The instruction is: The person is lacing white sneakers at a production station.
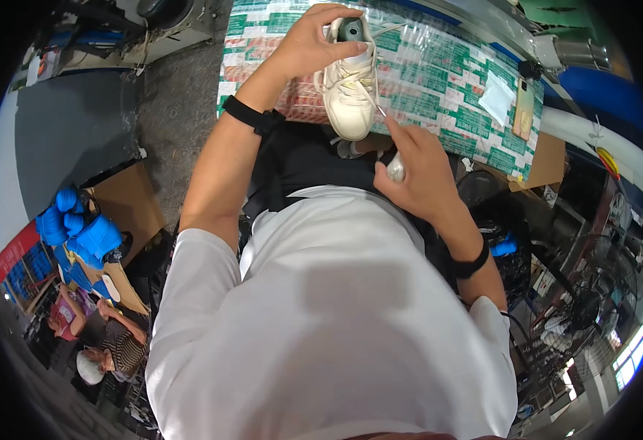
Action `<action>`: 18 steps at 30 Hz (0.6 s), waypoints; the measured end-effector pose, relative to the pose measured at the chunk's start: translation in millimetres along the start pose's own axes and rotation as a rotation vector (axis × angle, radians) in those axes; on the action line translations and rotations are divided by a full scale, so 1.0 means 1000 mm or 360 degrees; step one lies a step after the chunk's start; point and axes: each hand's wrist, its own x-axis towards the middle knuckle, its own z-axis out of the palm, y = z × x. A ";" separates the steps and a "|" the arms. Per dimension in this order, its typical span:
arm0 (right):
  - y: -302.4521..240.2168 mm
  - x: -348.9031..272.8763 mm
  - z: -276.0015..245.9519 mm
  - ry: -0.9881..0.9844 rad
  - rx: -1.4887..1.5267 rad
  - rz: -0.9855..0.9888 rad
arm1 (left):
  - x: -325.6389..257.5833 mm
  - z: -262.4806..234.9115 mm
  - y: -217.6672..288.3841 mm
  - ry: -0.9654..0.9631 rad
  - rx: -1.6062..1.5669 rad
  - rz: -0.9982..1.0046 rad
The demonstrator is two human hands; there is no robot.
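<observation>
A cream lace-up sneaker (pixel 349 116) lies at the table's near edge, toe toward me, with its laces loosely crossed and dark green inside the heel. My left hand (pixel 310 45) is closed around its ankle opening, the thumb over the tongue and the fingers behind the heel. In my right hand (pixel 425 170) is a slim tool with a rounded pale handle (pixel 395 169). Its thin metal tip points at the shoe's right side, close to the toe. Whether the tip touches the shoe I cannot tell.
The table (pixel 446 81) is covered in green, white and red printed wrap under clear film. A phone (pixel 524 108) and a white packet (pixel 497 98) lie at its right. A fan (pixel 589 308) stands at right. Blue bundled pieces (pixel 90 231) and two people are at left.
</observation>
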 end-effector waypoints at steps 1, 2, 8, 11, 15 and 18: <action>0.000 0.003 0.003 -0.0003 -0.0003 0.0004 | -0.001 0.004 -0.001 0.0028 0.0088 0.0069; 0.004 0.014 0.008 0.0121 0.0007 -0.0025 | -0.001 0.005 0.002 0.0023 0.0081 0.0075; 0.028 0.065 0.031 0.0456 -0.0109 -0.0181 | -0.001 0.010 0.009 0.0011 -0.0047 -0.0049; 0.025 0.050 0.021 0.0245 -0.0311 -0.0096 | -0.001 0.006 0.007 0.0007 -0.0014 -0.0069; 0.000 0.035 -0.003 0.0044 -0.0199 -0.0045 | -0.005 0.001 0.004 -0.0006 0.0108 0.0041; -0.006 0.044 -0.006 0.0036 -0.0179 -0.0041 | -0.005 0.005 0.009 -0.0032 0.0029 -0.0010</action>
